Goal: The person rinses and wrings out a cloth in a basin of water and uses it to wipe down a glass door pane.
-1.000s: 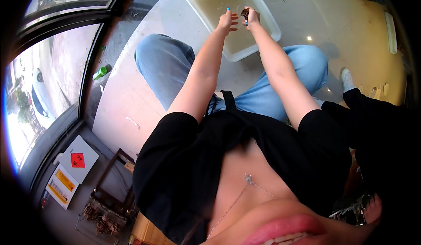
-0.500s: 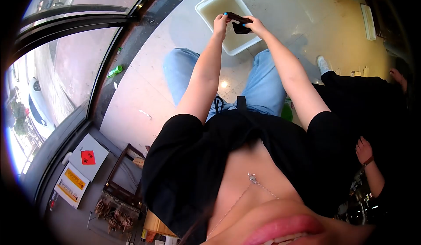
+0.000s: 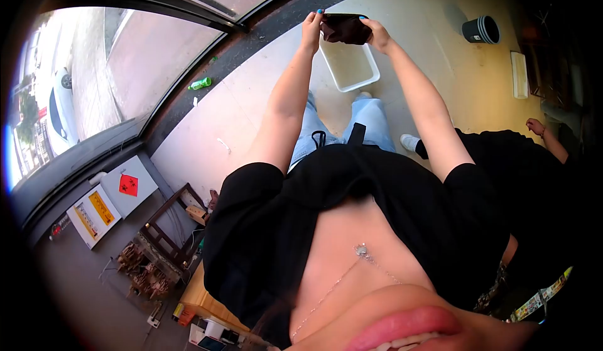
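Between my two hands stretches a dark brown cloth (image 3: 345, 29), shiny as if wet, with folds along its lower side. My left hand (image 3: 311, 32) pinches its left end, thumb near the top corner. The right end is gripped by my right hand (image 3: 378, 35), fingers mostly behind the cloth. Both arms reach far forward. Below and partly behind the cloth, a white rectangular tub (image 3: 359, 86) stands on the floor, holding cloudy liquid; the cloth and hands hide its far end.
A green bottle (image 3: 200, 84) lies by the window ledge at the left. Stacked dark buckets (image 3: 482, 30) and a long white tray (image 3: 519, 74) are at the right. Another person in black (image 3: 502, 147) is close on my right. A wooden frame (image 3: 166, 222) stands lower left.
The cloth has gone from bunched to spread out between my hands, and both hands have risen forward. My legs now look straighter, and the view has shifted.
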Demonstrator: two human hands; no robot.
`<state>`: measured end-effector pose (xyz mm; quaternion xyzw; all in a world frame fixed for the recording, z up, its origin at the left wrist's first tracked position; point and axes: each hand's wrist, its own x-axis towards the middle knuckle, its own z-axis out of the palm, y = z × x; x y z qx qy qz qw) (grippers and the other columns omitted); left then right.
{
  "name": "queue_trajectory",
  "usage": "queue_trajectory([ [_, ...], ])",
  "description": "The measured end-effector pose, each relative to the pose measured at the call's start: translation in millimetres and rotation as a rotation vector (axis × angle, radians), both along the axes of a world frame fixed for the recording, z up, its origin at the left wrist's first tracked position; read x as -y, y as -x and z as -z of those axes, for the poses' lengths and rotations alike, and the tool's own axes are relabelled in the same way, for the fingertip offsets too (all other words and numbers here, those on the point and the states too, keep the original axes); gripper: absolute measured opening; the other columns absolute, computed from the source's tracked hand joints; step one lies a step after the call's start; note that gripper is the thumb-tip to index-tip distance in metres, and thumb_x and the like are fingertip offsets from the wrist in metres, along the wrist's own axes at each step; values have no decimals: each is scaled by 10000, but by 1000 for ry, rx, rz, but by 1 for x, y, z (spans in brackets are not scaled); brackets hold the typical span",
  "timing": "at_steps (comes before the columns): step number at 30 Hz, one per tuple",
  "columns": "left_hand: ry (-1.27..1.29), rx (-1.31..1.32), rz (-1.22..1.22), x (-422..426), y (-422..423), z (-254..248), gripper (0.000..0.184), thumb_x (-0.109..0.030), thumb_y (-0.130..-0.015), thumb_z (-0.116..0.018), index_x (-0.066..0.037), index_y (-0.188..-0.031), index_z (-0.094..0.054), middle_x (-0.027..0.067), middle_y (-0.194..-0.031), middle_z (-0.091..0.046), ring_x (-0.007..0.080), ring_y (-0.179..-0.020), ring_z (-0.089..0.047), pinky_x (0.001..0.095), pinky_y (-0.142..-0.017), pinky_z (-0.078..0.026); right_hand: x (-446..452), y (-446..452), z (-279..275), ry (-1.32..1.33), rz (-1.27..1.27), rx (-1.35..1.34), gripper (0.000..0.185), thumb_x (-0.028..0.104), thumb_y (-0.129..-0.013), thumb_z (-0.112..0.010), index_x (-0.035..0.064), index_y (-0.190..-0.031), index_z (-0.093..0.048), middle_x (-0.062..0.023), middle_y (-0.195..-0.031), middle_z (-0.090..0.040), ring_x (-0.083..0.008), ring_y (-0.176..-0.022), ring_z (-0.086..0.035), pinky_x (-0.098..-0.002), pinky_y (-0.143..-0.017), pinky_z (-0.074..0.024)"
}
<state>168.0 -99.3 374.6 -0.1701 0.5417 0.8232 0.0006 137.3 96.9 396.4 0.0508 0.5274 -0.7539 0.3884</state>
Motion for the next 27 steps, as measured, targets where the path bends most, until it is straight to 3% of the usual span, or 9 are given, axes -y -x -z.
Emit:
queue_trajectory([
  [2, -32, 8, 14, 14, 3, 3, 385, -399, -819, -482, -63, -1002, -440, 87, -988, -525, 120, -812, -482, 275, -711, -374, 14, 7, -28, 248, -11, 206, 337, 274, -816, -427, 52, -1058, -500, -74, -1022, -555, -180, -940, -527, -310, -829, -406],
  [3, -71, 135, 127, 21, -5, -21, 520, -504, -798, -439, -61, -1058, -358, 151, -1092, -476, 199, -887, -501, 349, -802, -373, 19, 14, -28, 310, -41, 266, 376, 304, -826, -424, 55, -1103, -471, -90, -1110, -512, -209, -1019, -491, -353, -878, -385],
  [6, -451, 358, 504, 40, -26, -44, 716, -621, -772, -315, 4, -1101, -429, 207, -1128, -469, 298, -1018, -470, 391, -907, -319, 40, 8, -68, 502, -237, 298, 387, 340, -830, -426, 68, -1099, -482, -80, -1066, -540, -206, -964, -528, -353, -848, -411],
  [8, -637, 284, 492, 38, -50, -64, 692, -584, -796, -311, 12, -1120, -446, 188, -1127, -482, 281, -1033, -469, 381, -916, -317, 46, 11, -49, 546, -325, 335, 348, 259, -836, -451, 56, -1119, -459, -104, -1086, -521, -222, -977, -521, -352, -836, -427],
  [12, -444, 94, 272, 35, -85, -35, 455, -397, -845, -375, -41, -1117, -460, 103, -1059, -543, 218, -979, -515, 356, -856, -387, 67, 2, -42, 514, -469, 315, 353, 32, -802, -462, 12, -1142, -373, -122, -1012, -527, -208, -854, -576, -257, -689, -517],
  [15, -406, -4, -21, 38, -121, -74, 270, -200, -827, -436, -32, -1034, -477, 111, -962, -573, 228, -870, -564, 350, -772, -451, 81, -3, -33, 183, -622, 322, 365, 20, -746, -530, -23, -1089, -411, -137, -989, -543, -206, -824, -585, -275, -729, -503],
  [19, -455, -4, -140, 51, -149, -79, 224, -182, -822, -431, -28, -956, -521, 109, -959, -575, 223, -869, -562, 344, -762, -450, 95, -16, -26, 83, -749, 412, 354, 95, -705, -575, 37, -1041, -480, -103, -1002, -563, -240, -942, -526, -385, -850, -402],
  [22, -475, 79, -233, 74, -170, -62, 196, -172, -819, -442, -64, -954, -534, 79, -927, -583, 207, -843, -558, 347, -716, -454, 113, -32, -31, 95, -804, 264, 364, 76, -724, -548, 95, -1081, -474, -58, -915, -565, -174, -764, -552, -368, -750, -428],
  [27, -191, 136, -484, 117, -222, -40, 163, -104, -759, -538, -53, -914, -539, 61, -853, -579, 190, -793, -552, 352, -690, -448, 168, -73, -27, -48, -681, -71, 411, 24, -765, -479, 100, -1167, -434, -57, -875, -546, -121, -671, -541, -263, -601, -450],
])
